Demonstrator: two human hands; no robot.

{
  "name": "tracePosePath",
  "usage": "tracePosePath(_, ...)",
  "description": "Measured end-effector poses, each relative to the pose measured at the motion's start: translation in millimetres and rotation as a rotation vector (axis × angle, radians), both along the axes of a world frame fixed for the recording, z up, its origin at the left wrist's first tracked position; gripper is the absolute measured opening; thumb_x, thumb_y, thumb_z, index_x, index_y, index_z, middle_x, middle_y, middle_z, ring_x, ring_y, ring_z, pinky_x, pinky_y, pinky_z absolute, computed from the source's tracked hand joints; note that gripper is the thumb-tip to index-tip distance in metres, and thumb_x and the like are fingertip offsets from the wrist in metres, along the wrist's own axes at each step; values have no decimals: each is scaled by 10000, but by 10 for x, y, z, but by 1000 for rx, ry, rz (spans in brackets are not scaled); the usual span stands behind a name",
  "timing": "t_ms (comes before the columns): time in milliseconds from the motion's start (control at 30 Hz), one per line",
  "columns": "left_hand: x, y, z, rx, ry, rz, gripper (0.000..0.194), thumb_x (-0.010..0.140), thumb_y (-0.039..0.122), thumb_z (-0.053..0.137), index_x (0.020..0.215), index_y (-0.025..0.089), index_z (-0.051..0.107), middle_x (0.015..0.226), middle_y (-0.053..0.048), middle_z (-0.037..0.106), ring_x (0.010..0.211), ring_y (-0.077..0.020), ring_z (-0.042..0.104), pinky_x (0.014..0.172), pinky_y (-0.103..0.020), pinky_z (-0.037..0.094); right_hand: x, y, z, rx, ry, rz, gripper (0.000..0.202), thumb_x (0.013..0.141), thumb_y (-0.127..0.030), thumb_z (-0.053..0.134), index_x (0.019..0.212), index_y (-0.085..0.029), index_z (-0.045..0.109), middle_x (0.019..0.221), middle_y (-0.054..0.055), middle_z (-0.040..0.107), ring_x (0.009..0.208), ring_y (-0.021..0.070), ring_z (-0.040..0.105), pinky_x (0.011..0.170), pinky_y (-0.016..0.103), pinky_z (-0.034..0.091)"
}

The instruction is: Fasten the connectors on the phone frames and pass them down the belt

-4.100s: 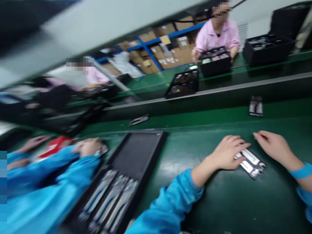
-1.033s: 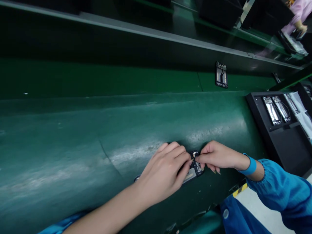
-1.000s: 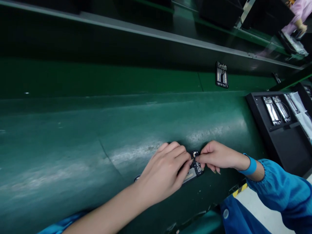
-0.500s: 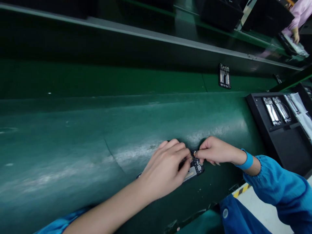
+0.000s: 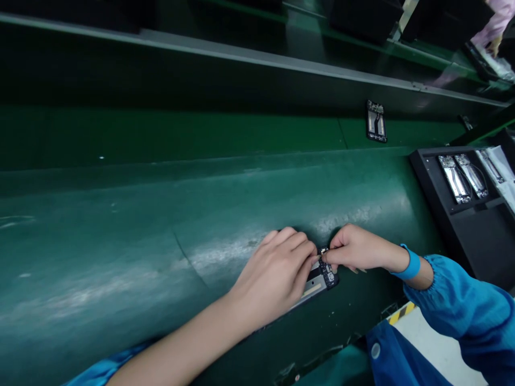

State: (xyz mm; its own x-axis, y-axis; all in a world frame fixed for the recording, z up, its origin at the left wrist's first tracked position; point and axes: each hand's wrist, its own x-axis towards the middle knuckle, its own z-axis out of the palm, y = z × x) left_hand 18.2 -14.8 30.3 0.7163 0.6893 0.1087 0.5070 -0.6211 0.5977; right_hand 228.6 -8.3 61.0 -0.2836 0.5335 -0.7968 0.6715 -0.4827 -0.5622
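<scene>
Resting our left hand (image 5: 279,271) over an opened phone (image 5: 317,285), we bend its fingers toward the phone's right end, thumb and forefinger close together; whether they pinch some small part, we cannot tell. Our right hand (image 5: 356,249), a blue wristband (image 5: 411,262) behind it, meets that same end from the right, thumb and forefinger drawn narrow, and we cannot see if anything sits between them.

The phone lies flat on the green surface (image 5: 140,230), its long axis slanting from near left to far right. Our left hand covers much of it and is the nearer one to its body; the end with the circuit board (image 5: 330,276) shows between our hands, just left of and beneath our right fingertips.

Farther out, a second phone (image 5: 376,122) lies well apart, far and slightly right of our right hand. To the right, past the wristband, a black tray (image 5: 483,236) holds two phones (image 5: 454,179) side by side in its far part.
</scene>
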Motion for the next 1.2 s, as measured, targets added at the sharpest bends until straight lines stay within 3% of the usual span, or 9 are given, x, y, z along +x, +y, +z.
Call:
tracePosePath(133,37,-9,-38,148,50,-2,321,1024,169,367,846,152,634,804,-70,583,765,-216,458,681,-361,328,13,-2,-15,-2,2,0,241,846,-226,615,621,-161,672,374,-61,471,317,72,416,352,168,294)
tracePosePath(400,14,10,-60,54,31,-76,273,1043,179,388,886,159,610,824,-54,576,794,-215,475,716,-357,333,23,-8,4,-13,2,-7,228,849,-220,622,645,-156,699,383,-64,476,317,72,416,351,170,303)
tracePosePath(733,98,-28,-105,184,91,-36,238,986,107,407,852,157,597,813,-62,579,766,-221,475,688,-357,332,-5,-7,29,-24,-30,1,223,845,-195,608,640,-161,690,377,-66,455,334,80,398,369,194,283)
tracePosePath(900,151,-52,-110,195,104,44,217,995,170,441,857,158,608,803,-70,599,765,-237,495,681,-374,344,-60,-79,-16,260,-117,58,385,800,-192,672,464,-167,486,417,-78,269,445,70,274,428,254,182)
tracePosePath(967,144,-58,-96,186,83,103,196,1003,198,451,948,146,632,843,-81,633,813,-254,527,695,-383,354,-40,-121,16,348,-114,80,422,838,-214,671,477,-166,457,463,-72,259,480,78,255,451,266,184)
tracePosePath(1067,61,-99,-49,181,23,138,244,1013,213,462,1155,137,645,1012,-108,681,940,-276,575,751,-397,381,53,-208,148,408,71,47,360,987,-289,561,660,-164,644,605,-31,477,581,105,435,552,240,351)
tracePosePath(1133,-31,-162,-21,216,5,101,283,1024,255,466,1208,166,661,1124,-117,684,1034,-295,583,832,-427,398,113,-302,241,568,195,-16,354,1058,-334,482,873,-178,740,768,15,571,726,143,542,684,271,449)
tracePosePath(1200,-122,-242,-17,273,3,53,331,1033,357,471,1235,204,683,1224,-118,677,1124,-319,571,937,-473,385,131,-425,279,774,231,-55,325,1081,-343,472,1010,-188,748,812,30,576,769,162,562,717,294,469)
